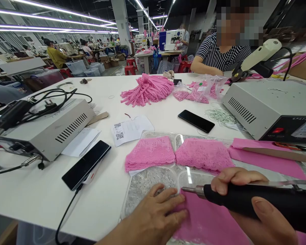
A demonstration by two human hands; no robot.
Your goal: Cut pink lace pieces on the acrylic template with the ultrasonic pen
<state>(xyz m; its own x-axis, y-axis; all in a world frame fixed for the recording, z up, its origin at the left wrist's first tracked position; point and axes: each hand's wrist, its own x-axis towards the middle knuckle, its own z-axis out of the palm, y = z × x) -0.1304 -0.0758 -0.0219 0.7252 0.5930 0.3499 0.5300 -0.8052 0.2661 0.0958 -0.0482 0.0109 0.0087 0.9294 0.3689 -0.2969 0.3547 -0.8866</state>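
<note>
My right hand (257, 200) is wrapped around a black handheld ultrasonic welder (244, 199). Its metal tip points left and meets the upper left corner of a flat pink fabric piece (209, 217). Fingers apart, my left hand (158, 214) lies over the left edge of that fabric, close to the tip. Underneath is a grey marbled board with a clear plastic sheet (150, 183). Beyond the hands sit two stacks of pink lace pieces, the left stack (150, 153) and the right stack (204, 154), nearly touching.
Grey power boxes stand at left (58, 126) and right (265, 105). Two phones, a left one (86, 165) and a far one (196, 120), lie on the white table. Behind are pink strips (148, 89) and bagged pink pieces (196, 93). A person in stripes (219, 54) sits opposite.
</note>
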